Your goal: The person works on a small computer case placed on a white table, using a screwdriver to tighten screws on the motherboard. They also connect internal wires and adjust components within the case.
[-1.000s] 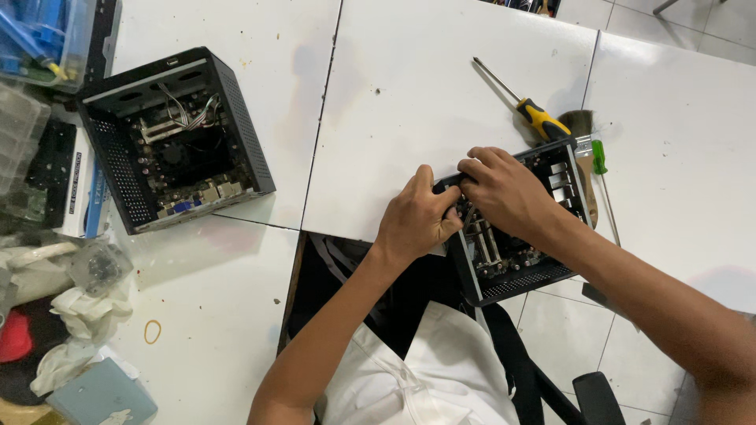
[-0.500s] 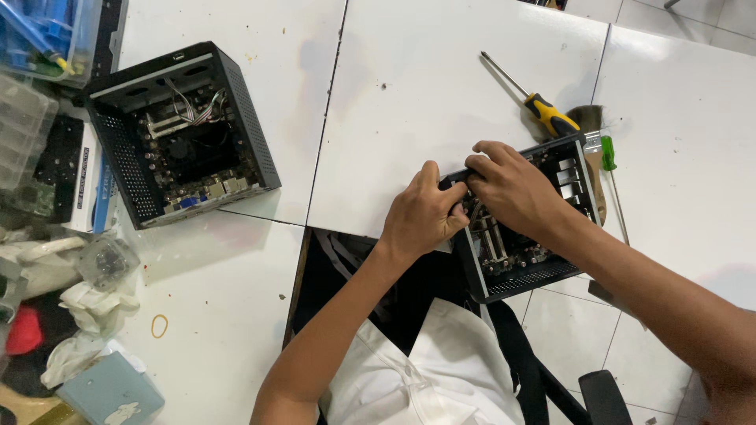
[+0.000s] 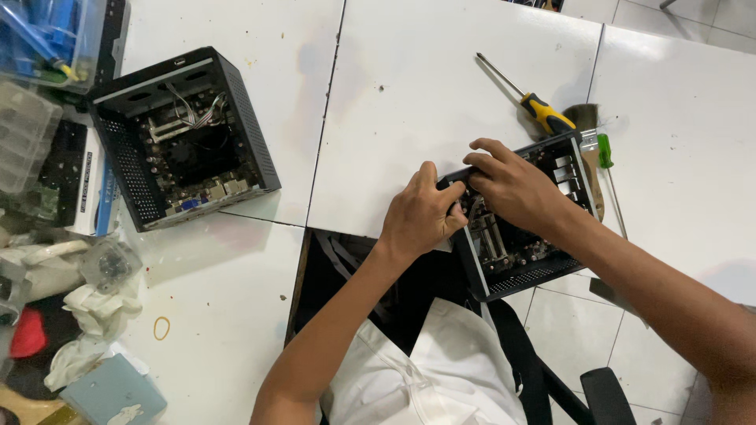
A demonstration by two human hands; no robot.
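Black metal framed the small open computer case (image 3: pixel 520 228) at the table edge; the left hand (image 3: pixel 417 214) clasped its near corner, steadying it, while the right hand (image 3: pixel 516 185) pressed inside (fingers curled, contents hidden). Beyond lay a yellow-handled screwdriver (image 3: pixel 529 100).

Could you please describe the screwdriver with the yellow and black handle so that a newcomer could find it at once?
Start at the open black computer case under both hands on the white table. Just beyond its far corner lies the screwdriver, shaft pointing away to the left. Its thick yellow and black handle distinguishes it from the slimmer green-handled screwdriver beside it.
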